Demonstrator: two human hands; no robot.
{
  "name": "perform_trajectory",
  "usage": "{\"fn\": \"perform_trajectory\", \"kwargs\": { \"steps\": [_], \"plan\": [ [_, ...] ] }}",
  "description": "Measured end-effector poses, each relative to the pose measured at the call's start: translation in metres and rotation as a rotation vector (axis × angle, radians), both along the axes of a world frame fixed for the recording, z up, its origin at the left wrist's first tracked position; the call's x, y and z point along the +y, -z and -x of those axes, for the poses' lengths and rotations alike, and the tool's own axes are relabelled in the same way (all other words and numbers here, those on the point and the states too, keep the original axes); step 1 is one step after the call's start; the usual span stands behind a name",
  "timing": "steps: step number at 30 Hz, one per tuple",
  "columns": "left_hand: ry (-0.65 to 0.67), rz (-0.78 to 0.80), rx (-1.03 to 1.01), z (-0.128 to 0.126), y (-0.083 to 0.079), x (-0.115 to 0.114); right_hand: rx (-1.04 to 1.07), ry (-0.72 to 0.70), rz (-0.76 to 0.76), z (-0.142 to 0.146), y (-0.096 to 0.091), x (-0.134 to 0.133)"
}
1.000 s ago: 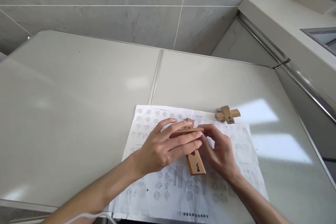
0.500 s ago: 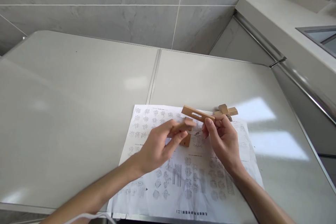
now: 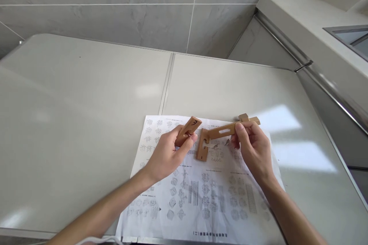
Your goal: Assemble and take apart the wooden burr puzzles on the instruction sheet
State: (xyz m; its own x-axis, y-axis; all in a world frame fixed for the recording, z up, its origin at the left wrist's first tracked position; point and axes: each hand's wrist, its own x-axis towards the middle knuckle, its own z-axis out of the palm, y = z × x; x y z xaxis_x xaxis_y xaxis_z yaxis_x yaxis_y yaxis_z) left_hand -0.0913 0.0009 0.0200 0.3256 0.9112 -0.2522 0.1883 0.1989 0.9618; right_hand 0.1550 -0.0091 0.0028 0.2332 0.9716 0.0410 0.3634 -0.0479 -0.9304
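Observation:
My left hand [image 3: 166,153] is closed around a short wooden puzzle bar [image 3: 190,128] with a mark inked on its end. My right hand [image 3: 253,147] pinches a longer slotted wooden bar [image 3: 222,131], held level above the paper. A third notched wooden piece [image 3: 202,149] lies on the printed instruction sheet [image 3: 201,191] between my hands, touching the slotted bar's left end. A small assembled wooden cross [image 3: 244,118] sits just behind my right fingers, partly hidden.
The sheet lies on a pale grey folding table [image 3: 86,103] with a seam [image 3: 166,84] down its middle. A tiled wall [image 3: 129,7] runs behind. A white counter [image 3: 310,26] and metal rail stand at the right.
The pieces have been pulled apart. My left hand now holds the short marked bar, my right has swung the slotted bar level, and a notched piece lies on the paper.

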Motion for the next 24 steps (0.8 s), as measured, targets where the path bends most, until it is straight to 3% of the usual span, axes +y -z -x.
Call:
{"fn": "perform_trajectory", "kwargs": {
  "steps": [13,24],
  "plan": [
    [0.027,0.021,0.031,0.000,0.000,0.003,-0.364,-0.200,0.118,-0.001,0.003,0.001],
    [0.047,-0.011,0.100,0.002,0.001,0.004,-0.418,-0.251,0.120,0.012,0.008,-0.005]
  ]
}}
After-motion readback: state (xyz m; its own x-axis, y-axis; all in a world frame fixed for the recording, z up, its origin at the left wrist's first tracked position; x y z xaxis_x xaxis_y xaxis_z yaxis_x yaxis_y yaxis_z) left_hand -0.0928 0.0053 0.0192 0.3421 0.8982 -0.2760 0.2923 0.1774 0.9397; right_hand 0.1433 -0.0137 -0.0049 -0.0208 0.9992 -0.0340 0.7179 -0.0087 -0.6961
